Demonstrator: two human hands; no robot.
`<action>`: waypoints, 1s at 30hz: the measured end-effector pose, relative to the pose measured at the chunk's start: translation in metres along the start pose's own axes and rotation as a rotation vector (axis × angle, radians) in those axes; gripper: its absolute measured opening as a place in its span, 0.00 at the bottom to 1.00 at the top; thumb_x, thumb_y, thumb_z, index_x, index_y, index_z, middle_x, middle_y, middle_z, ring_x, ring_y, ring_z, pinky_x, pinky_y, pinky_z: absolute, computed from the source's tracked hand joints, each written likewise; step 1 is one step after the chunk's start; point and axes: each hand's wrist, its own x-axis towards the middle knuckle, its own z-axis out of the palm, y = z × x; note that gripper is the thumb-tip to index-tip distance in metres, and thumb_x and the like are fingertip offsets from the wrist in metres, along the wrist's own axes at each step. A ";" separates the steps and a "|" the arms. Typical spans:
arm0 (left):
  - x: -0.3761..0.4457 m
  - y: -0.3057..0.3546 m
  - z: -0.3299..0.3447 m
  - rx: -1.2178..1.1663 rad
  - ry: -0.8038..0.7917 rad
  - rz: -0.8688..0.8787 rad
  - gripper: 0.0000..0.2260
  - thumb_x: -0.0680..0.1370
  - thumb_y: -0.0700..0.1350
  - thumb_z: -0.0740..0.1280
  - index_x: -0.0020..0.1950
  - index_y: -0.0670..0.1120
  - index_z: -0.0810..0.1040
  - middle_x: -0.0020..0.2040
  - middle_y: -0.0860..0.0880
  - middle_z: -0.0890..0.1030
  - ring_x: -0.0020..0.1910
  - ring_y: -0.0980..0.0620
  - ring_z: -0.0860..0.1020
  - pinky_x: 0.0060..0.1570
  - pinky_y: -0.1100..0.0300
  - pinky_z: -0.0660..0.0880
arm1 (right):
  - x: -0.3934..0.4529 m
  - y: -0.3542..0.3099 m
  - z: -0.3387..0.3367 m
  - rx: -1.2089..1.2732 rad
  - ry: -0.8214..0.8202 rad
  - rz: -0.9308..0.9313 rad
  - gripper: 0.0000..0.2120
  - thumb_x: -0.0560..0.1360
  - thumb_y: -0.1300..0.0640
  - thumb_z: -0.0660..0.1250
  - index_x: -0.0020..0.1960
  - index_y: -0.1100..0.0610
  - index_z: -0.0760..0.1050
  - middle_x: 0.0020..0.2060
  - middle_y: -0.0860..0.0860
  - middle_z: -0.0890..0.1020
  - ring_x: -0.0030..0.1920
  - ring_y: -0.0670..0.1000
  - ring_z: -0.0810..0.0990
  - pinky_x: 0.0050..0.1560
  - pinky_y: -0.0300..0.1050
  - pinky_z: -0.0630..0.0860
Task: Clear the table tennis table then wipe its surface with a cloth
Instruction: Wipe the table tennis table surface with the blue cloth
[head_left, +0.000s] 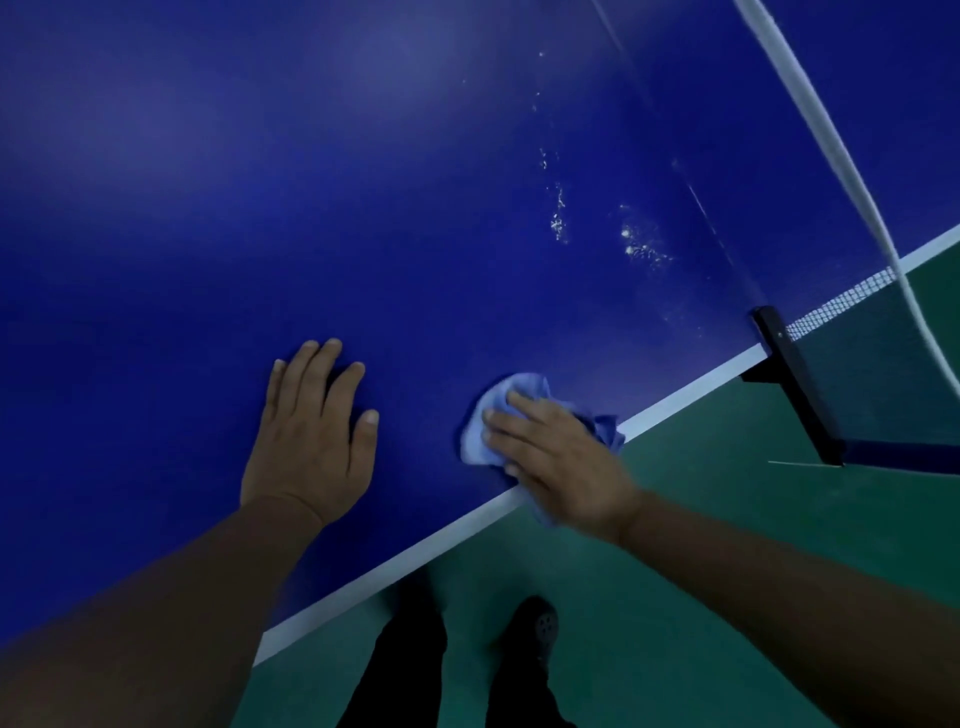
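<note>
Several white specks (558, 218) on blue table (260, 208), green floor (675, 545) below.

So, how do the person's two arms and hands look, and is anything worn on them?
Both forearms are bare up to the picture's edge: no sleeve shows. The left hand and the right hand carry no glove, ring, watch or wristband that can be seen. The nails are short. The right hand is a little blurred, so small details there cannot be told. Further down, dark trousers and a dark shoe show.
</note>
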 end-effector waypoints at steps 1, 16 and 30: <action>0.000 0.000 0.000 -0.005 -0.001 0.004 0.26 0.81 0.53 0.51 0.71 0.38 0.71 0.76 0.39 0.64 0.78 0.42 0.56 0.78 0.42 0.49 | -0.006 0.009 -0.006 -0.018 -0.039 -0.066 0.18 0.81 0.60 0.62 0.70 0.60 0.74 0.72 0.55 0.72 0.76 0.57 0.63 0.77 0.55 0.59; -0.001 -0.003 0.003 -0.060 0.046 0.026 0.26 0.81 0.54 0.52 0.71 0.38 0.72 0.76 0.39 0.65 0.78 0.41 0.57 0.78 0.44 0.48 | -0.013 0.025 -0.028 -0.116 -0.308 -0.404 0.29 0.73 0.59 0.73 0.72 0.55 0.71 0.74 0.51 0.69 0.75 0.59 0.64 0.67 0.65 0.71; -0.002 -0.002 0.001 -0.049 0.063 0.035 0.26 0.81 0.53 0.51 0.71 0.37 0.71 0.75 0.39 0.66 0.77 0.40 0.58 0.78 0.44 0.48 | -0.016 -0.025 -0.003 -0.102 -0.140 -0.215 0.28 0.67 0.69 0.75 0.66 0.55 0.79 0.67 0.49 0.77 0.60 0.60 0.78 0.53 0.55 0.78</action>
